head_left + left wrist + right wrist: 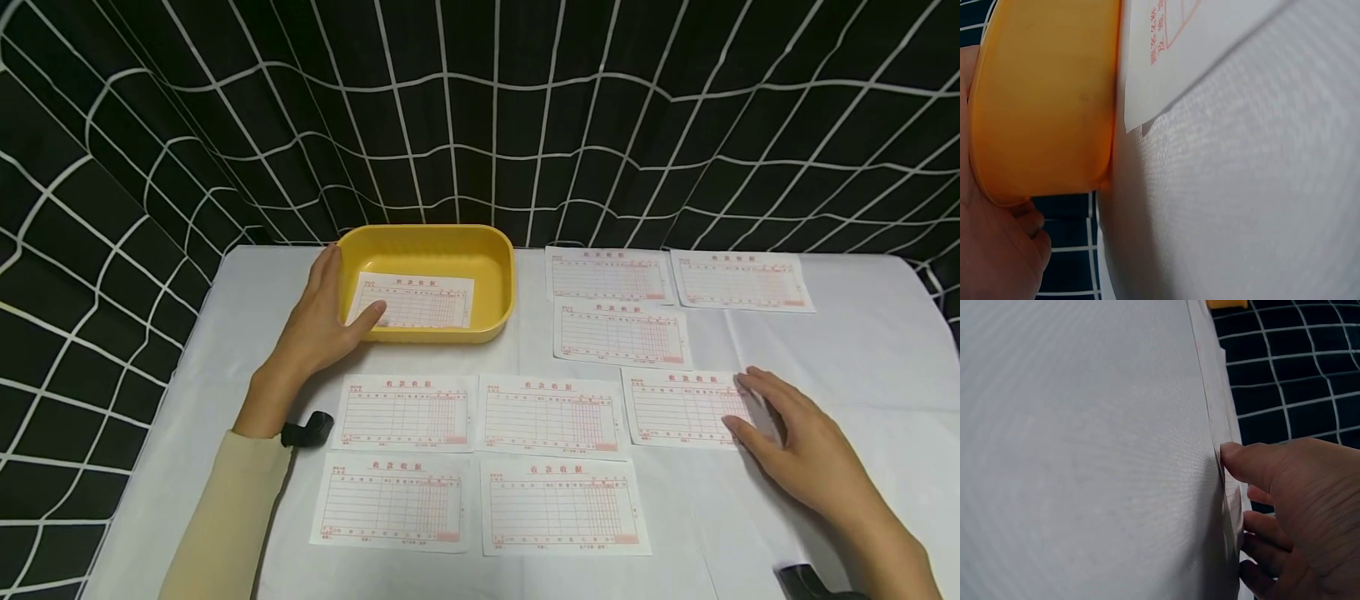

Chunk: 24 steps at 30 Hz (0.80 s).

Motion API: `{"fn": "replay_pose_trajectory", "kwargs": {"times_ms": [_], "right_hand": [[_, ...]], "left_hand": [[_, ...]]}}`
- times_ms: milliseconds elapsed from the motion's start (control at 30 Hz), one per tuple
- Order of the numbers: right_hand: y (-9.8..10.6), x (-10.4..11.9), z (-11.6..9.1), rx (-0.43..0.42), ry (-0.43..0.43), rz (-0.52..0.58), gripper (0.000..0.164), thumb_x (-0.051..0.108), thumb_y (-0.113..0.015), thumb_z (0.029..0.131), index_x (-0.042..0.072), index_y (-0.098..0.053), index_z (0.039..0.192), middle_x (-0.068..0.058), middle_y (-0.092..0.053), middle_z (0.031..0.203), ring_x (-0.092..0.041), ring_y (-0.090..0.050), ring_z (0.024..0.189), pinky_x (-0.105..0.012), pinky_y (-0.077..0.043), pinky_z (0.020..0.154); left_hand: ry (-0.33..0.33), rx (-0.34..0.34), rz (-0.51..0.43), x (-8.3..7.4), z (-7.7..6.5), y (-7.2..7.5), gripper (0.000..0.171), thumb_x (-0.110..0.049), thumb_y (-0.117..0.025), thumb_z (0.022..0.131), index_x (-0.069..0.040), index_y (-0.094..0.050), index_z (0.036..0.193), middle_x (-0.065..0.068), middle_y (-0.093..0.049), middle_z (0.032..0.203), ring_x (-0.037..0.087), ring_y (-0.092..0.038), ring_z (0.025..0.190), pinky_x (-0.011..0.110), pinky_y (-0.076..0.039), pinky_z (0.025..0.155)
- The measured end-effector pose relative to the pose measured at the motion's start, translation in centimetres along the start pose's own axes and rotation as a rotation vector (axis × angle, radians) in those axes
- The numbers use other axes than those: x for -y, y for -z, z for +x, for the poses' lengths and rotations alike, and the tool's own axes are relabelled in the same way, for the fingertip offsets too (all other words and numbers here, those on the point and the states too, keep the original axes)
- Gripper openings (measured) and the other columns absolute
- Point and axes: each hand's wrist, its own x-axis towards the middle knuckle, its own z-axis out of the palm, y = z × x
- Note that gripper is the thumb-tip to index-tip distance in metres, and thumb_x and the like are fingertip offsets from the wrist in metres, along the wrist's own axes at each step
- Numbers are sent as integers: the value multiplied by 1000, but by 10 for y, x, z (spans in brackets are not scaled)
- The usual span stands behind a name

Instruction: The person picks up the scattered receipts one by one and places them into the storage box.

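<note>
In the head view my left hand grips the left end of a yellow plastic tray, its thumb over the near rim and its fingers along the left side. A printed receipt slip lies inside. The left wrist view shows the palm against the tray wall, fingers bent behind it. At the right, my right hand touches the right end of another receipt slip, thumb and fingertips spread apart. In the right wrist view the thumb meets the paper's slightly raised edge.
Two receipt slips lie before the tray, with two more nearer me. Behind on the right are three others. White cloth covers the table; a black, white-gridded curtain hangs behind.
</note>
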Motion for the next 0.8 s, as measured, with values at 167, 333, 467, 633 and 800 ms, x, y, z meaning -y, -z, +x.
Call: {"fn": "replay_pose_trajectory", "kwargs": {"times_ms": [167,333,467,633,800], "right_hand": [[1,4,0,-11,-20,-17,68,20,-77,97,-3,-48,153,-38,-49,152,-62,-45,140,-75,-34,113],[2,9,2,-64,-52,-33,70,15,-85,88,-3,-54,149,-38,-57,142,-61,-54,127,-72,-45,95],[2,11,3,-103,-87,-41,73,13,-90,83,-3,-56,147,-38,-60,139,-57,-59,121,-66,-47,89],[3,11,3,-123,-96,-46,69,14,-90,83,-2,-61,143,-36,-64,135,-51,-63,114,-49,-50,85],[6,11,3,-160,-69,-48,54,12,-88,84,-2,-69,132,-33,-70,126,-42,-66,100,-25,-39,73]], "left_hand": [[-9,-2,-8,1,0,0,105,-54,-64,98,-7,-5,171,12,-8,180,43,-33,158,64,-33,126],[0,2,-6,1,0,1,105,-54,-63,98,-9,-4,171,11,-7,180,43,-32,159,65,-33,126],[5,-1,-1,0,0,1,105,-54,-64,98,-9,-4,171,12,-7,180,43,-31,160,65,-33,126],[9,2,-4,-1,0,1,106,-54,-64,98,-8,-4,171,11,-7,180,43,-30,160,64,-32,127],[18,8,-4,-1,-1,1,106,-55,-64,97,-9,-4,171,10,-6,180,43,-29,161,65,-32,127]]}}
